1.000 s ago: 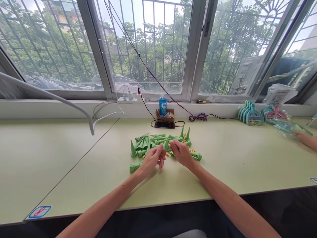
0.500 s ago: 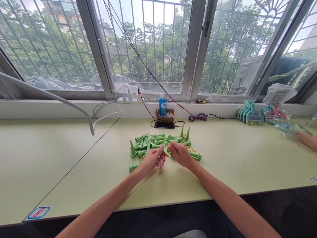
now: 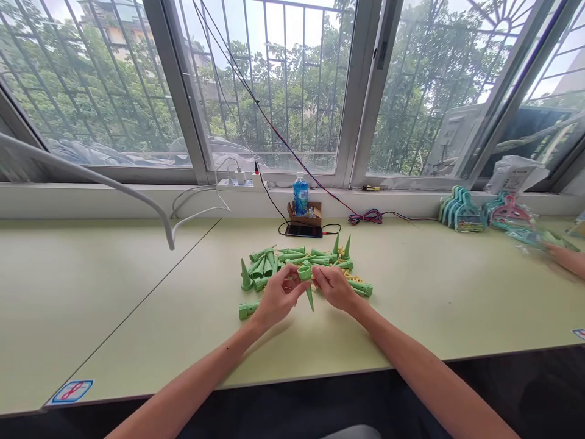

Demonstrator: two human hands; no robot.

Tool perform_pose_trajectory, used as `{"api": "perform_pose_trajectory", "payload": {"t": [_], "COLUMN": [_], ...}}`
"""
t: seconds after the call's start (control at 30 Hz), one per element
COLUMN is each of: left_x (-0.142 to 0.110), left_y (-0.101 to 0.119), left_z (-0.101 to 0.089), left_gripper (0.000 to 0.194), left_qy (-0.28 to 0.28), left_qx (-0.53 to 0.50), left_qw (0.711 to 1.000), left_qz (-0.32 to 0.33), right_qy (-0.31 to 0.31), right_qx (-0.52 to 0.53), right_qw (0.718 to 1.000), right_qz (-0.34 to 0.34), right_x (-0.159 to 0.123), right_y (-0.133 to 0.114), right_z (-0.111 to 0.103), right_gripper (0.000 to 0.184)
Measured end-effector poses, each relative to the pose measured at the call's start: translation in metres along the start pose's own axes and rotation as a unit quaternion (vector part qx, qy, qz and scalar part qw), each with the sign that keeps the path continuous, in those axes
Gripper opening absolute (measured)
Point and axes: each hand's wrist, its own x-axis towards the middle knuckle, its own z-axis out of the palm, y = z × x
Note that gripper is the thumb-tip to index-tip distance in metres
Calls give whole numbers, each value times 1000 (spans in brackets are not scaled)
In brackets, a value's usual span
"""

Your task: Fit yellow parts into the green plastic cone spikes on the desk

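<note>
My left hand (image 3: 275,297) is closed on a green plastic spike (image 3: 309,297), gripping it near its wide end. The spike's round open cup faces up and its point slants down above the table. My right hand (image 3: 337,286) is pinched against the right side of the cup; whatever its fingertips hold is hidden. Behind both hands lies a pile of similar green spikes (image 3: 262,264), some standing point up. Small yellow pieces (image 3: 354,278) are scattered among them. One more green spike (image 3: 247,310) lies beside my left wrist, partly covered by it.
A dark phone (image 3: 303,231) with a cable lies behind the pile, before a small cardboard box (image 3: 315,221) and a blue bottle (image 3: 300,196). Teal hangers (image 3: 461,209) stand far right, near another person's hand (image 3: 564,256). A white bar (image 3: 137,189) reaches in from the left.
The spike was pointing up, then tipped over; now its cup faces up and its point down. My left fingers have shifted round the cup. My right hand stays pinched close by.
</note>
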Motion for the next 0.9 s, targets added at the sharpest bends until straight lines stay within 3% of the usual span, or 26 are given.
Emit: {"api": "perform_pose_trajectory", "payload": {"t": [0.1,0.9], "left_x": [-2,3], "left_y": [1,-3], "left_z": [2,4], "left_gripper": [33,35], "left_qy": [10,14], "left_qx": [13,-20], "left_qw": [1000,1000], "left_qz": [22,-14], "right_qy": [1,-31], "right_qx": [1,11], "right_qw": [1000,999], "right_qz": [9,21], "right_x": [1,2], "right_y": [-2,-6], "right_z": [0,-1], "right_gripper": [45,38]}}
